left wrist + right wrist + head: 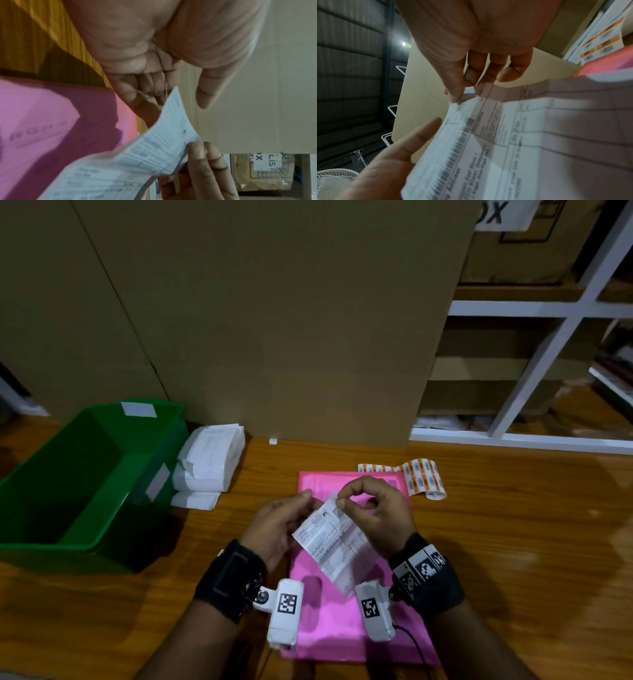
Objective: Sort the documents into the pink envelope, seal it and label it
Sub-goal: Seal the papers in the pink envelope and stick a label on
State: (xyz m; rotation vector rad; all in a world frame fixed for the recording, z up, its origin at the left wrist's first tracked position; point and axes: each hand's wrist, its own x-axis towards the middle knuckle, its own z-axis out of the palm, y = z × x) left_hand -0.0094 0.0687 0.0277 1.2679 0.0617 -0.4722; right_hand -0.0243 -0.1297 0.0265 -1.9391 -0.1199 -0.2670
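The pink envelope [329, 628] lies flat on the wooden table [513, 542], right in front of me. Above it I hold a white printed document [329, 542], tilted. My right hand [342, 498] pinches its top corner between thumb and forefinger, as the right wrist view shows at the right hand [458, 94] and document [522, 135]. My left hand [301, 508] has its fingers behind the sheet's left edge. In the left wrist view the left hand [171, 75] keeps its thumb off the document [137, 155], over the envelope [34, 108].
A strip of orange and white labels [421, 477] curls past the envelope's far right corner. A stack of folded white papers [209, 460] sits beside a green bin [85, 474] at the left. A tall cardboard sheet [274, 320] and white shelving [548, 337] stand behind.
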